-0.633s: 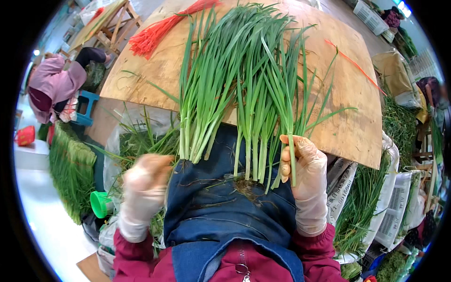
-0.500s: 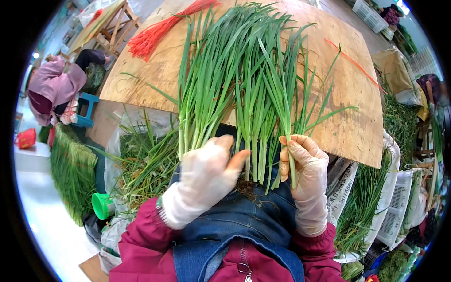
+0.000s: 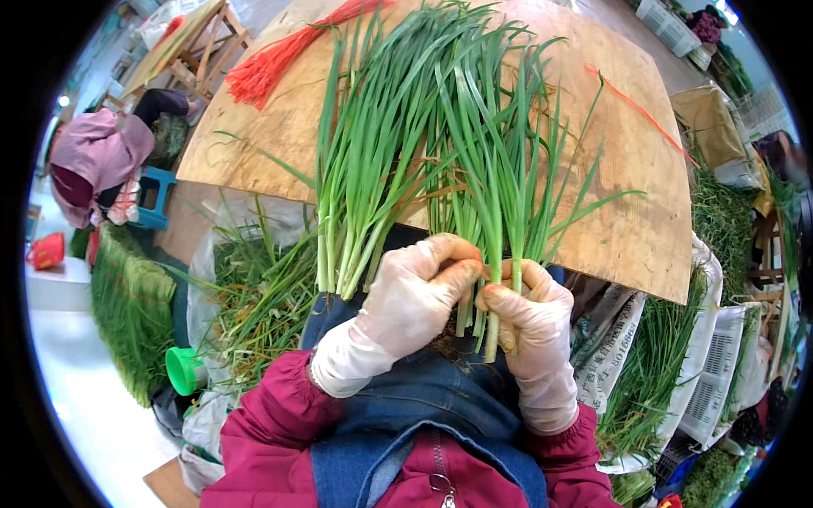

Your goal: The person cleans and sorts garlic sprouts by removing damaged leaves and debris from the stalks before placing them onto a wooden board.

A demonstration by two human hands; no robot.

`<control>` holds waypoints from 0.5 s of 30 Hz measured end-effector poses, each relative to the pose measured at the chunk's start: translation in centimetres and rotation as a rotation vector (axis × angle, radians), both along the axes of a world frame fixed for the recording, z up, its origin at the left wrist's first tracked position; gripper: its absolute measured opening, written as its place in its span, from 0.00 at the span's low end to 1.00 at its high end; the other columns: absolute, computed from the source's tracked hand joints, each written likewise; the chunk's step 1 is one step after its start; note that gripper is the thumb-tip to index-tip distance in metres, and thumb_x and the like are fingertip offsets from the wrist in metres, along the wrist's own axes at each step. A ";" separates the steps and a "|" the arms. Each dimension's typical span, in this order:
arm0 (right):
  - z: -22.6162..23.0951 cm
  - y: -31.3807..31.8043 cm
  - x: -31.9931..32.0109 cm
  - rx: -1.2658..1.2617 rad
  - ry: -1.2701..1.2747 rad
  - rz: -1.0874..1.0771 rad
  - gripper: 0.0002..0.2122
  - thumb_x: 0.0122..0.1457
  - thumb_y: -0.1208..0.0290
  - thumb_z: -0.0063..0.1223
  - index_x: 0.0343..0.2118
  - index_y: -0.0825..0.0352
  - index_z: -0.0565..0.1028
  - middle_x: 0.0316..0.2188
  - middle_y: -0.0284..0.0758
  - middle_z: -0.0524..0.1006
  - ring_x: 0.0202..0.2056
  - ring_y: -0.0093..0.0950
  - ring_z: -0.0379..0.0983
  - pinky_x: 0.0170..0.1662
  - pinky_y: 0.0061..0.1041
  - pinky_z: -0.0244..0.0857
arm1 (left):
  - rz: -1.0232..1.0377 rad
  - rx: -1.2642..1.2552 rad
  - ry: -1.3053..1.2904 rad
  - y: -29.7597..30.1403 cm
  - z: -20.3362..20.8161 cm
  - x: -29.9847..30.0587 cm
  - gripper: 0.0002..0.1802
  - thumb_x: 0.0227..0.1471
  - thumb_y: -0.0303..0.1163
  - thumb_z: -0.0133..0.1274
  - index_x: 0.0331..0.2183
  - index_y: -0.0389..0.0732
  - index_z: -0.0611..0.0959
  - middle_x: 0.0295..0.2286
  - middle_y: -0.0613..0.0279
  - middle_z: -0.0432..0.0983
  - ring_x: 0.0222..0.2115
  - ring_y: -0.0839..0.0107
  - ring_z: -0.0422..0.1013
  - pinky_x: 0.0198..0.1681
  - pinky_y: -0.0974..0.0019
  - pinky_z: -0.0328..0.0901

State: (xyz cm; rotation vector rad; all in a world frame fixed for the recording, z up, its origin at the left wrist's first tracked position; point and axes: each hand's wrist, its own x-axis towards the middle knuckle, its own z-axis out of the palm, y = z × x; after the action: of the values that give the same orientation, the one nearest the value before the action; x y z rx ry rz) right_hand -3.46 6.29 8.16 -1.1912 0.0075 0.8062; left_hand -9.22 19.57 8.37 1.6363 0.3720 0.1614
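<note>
Long green garlic chives (image 3: 406,127) with pale stems lie over the near edge of a wooden board, stem ends toward me. My right hand (image 3: 533,313), in a thin whitish glove, is closed round a few chive stalks (image 3: 493,339), whose cut-looking lower ends stick out below the fingers. Coming in from the left, my gloved left hand (image 3: 411,292) pinches at the front stalk, thumb and forefinger together beside the right thumb. Exactly what part it grips is hidden by the fingers. More loose stems hang between the hands, above my denim apron (image 3: 432,389).
The wooden board (image 3: 635,220) has a bundle of red ties (image 3: 279,63) at its far left and a single red strip (image 3: 644,114) at right. Trimmings fill a bag (image 3: 262,296) on the left. Sacks of greens (image 3: 652,381) stand right. A person (image 3: 97,161) sits far left.
My left hand has moved right, from over the middle stems to meet the right hand. The right hand has shifted slightly left and down with its stalks.
</note>
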 end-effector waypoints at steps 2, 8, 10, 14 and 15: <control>-0.2 -0.8 0.5 0.033 0.016 -0.024 0.10 0.48 0.76 0.51 0.34 0.74 0.69 0.19 0.36 0.73 0.08 0.11 0.54 0.11 0.08 0.45 | 0.109 -0.078 0.073 0.7 0.5 0.0 0.07 0.46 0.23 0.47 0.31 0.34 0.75 0.19 0.67 0.69 0.14 0.85 0.60 0.17 0.82 0.56; -1.2 -2.0 1.0 0.101 0.025 -0.068 0.11 0.49 0.75 0.49 0.34 0.75 0.69 0.18 0.35 0.72 0.08 0.11 0.53 0.12 0.08 0.45 | 0.258 0.803 -0.296 2.5 -1.5 1.9 0.12 0.40 0.21 0.52 0.33 0.38 0.75 0.25 0.62 0.70 0.15 0.74 0.64 0.18 0.73 0.60; -0.6 -1.8 0.9 0.113 0.048 -0.071 0.11 0.49 0.76 0.49 0.34 0.76 0.69 0.19 0.35 0.72 0.12 0.12 0.58 0.14 0.07 0.48 | 0.202 1.037 -0.248 2.0 -0.9 3.1 0.17 0.36 0.23 0.53 0.35 0.41 0.74 0.26 0.57 0.69 0.19 0.61 0.68 0.21 0.64 0.63; 0.1 -1.7 1.0 0.141 0.080 -0.062 0.11 0.48 0.77 0.50 0.34 0.77 0.69 0.20 0.36 0.72 0.17 0.16 0.64 0.20 0.08 0.53 | 0.126 1.363 -0.033 2.2 -1.4 6.2 0.11 0.37 0.27 0.51 0.29 0.39 0.74 0.24 0.56 0.68 0.19 0.61 0.69 0.20 0.63 0.63; 0.4 -1.8 1.0 0.147 0.094 -0.047 0.11 0.48 0.77 0.50 0.34 0.77 0.69 0.20 0.36 0.72 0.18 0.17 0.65 0.21 0.09 0.55 | 0.117 1.425 -0.005 2.5 -1.8 6.7 0.08 0.37 0.27 0.50 0.27 0.39 0.74 0.23 0.56 0.68 0.19 0.61 0.69 0.19 0.63 0.63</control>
State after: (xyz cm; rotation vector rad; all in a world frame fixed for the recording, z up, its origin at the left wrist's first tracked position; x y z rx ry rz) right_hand -2.46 4.53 8.52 -1.0107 0.0531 0.8068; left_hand -2.52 22.09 6.57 3.0078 0.3561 0.6151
